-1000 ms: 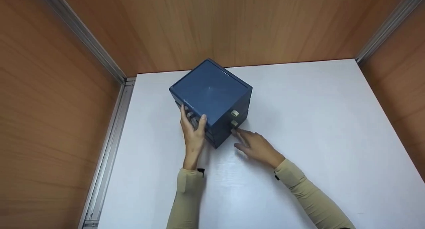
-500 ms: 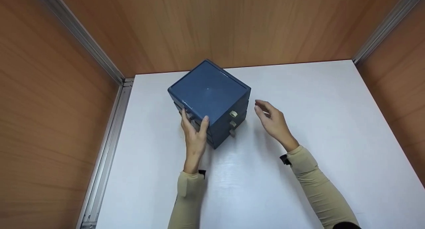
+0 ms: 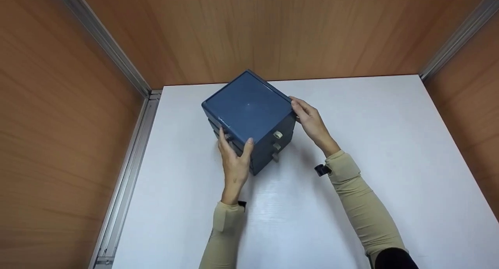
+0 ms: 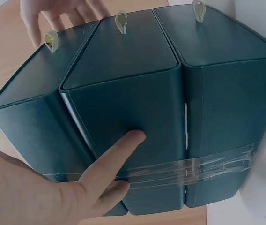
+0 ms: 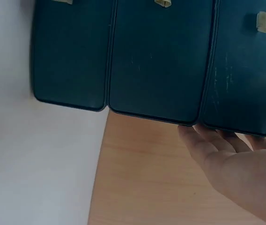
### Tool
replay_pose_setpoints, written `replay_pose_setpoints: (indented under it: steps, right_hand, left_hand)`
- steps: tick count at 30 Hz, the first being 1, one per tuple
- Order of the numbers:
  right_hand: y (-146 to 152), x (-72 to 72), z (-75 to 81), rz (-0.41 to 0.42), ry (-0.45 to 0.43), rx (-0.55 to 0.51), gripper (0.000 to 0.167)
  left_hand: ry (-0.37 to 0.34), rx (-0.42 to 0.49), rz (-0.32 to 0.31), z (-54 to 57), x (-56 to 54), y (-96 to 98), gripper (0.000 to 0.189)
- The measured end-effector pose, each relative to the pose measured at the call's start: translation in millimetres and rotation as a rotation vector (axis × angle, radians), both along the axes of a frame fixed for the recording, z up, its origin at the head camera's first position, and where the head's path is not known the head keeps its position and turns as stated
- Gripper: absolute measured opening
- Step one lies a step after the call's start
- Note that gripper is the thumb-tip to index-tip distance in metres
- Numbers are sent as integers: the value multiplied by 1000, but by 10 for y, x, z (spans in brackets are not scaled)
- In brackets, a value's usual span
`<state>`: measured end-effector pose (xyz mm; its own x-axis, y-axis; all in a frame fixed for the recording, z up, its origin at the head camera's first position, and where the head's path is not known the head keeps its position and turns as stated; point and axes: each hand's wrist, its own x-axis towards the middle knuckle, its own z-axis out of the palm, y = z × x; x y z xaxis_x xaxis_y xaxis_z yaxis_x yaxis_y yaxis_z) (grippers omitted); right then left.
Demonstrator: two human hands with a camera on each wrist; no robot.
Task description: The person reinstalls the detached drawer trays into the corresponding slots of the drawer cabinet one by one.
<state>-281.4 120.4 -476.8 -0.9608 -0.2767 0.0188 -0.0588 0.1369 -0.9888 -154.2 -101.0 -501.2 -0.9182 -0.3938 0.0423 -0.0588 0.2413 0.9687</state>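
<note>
A dark blue three-drawer box (image 3: 248,101) stands angled on the white table, its drawer fronts turned toward the lower right. Each front has a pale loop pull (image 3: 278,135). Clear tape (image 4: 194,168) runs across its left side, as the left wrist view shows. My left hand (image 3: 235,163) rests on that side with outstretched fingers, the thumb up at the top edge near the front corner. At the right corner, my right hand (image 3: 312,122) holds the box, thumb on the upper edge and fingers around the far side, partly hidden.
Wood-grain panels (image 3: 249,31) rise behind the white table (image 3: 374,144) and at both sides. Metal rails (image 3: 128,163) run along the left edge and up the corners. The box's rear corner is close to the back panel.
My right hand has left the lowest pull, swung out to the right, and come up to the box's right corner, where it takes hold. My left hand stays on the left side.
</note>
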Motion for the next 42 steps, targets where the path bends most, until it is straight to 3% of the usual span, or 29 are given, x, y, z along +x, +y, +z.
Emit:
replay_pose_setpoints:
  steps: [7,14,19,26,42]
  right_hand:
    - [25,-91,-114,25,-49,-15,62]
    - [72,28,-215,46,-52,-67,68]
    - [130,113,-245,69,-21,-43,70]
    - [185,214,-291,49,15,-51,70]
    - [345,529,-383,-39,116,-74,71]
  left_hand:
    - [5,2,-12,-1,8,19,103]
    - [-7,26,-68,-7,30,-25,98]
    - [-7,40,-109,-8,33,-61,95]
    - [35,96,-140,-35,-22,-89,87]
    - [46,163,-369,-28,-263,-134,79]
